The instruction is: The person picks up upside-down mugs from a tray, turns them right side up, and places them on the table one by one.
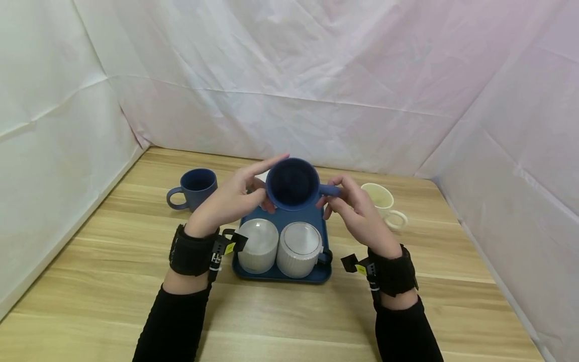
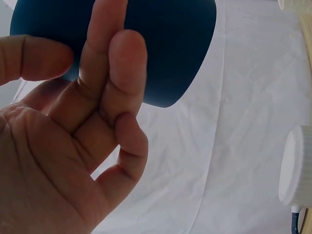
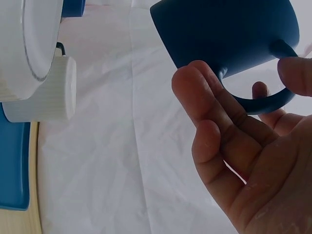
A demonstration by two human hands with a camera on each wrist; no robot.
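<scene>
Centre of the head view: a dark blue mug [image 1: 293, 184] is up in the air above the blue tray [image 1: 302, 219], its mouth turned toward the camera, the inside dark and bare. The left hand [image 1: 228, 200] clasps its side, thumb and fingers pressed to the smooth wall. The right hand [image 1: 357, 211] pinches the looped handle, fingers curled round it. On the tray, lower centre, two white ribbed mugs [image 1: 258, 245] and [image 1: 298, 249] sit upside down, side by side, flat bases up. Left of centre a second blue mug [image 1: 194, 188] stands upright; right of centre, a cream mug [image 1: 383, 203], upright too. All rest on a pale wood-grain table [image 1: 99, 271], walled in by creased white sheeting [image 1: 316, 75].
</scene>
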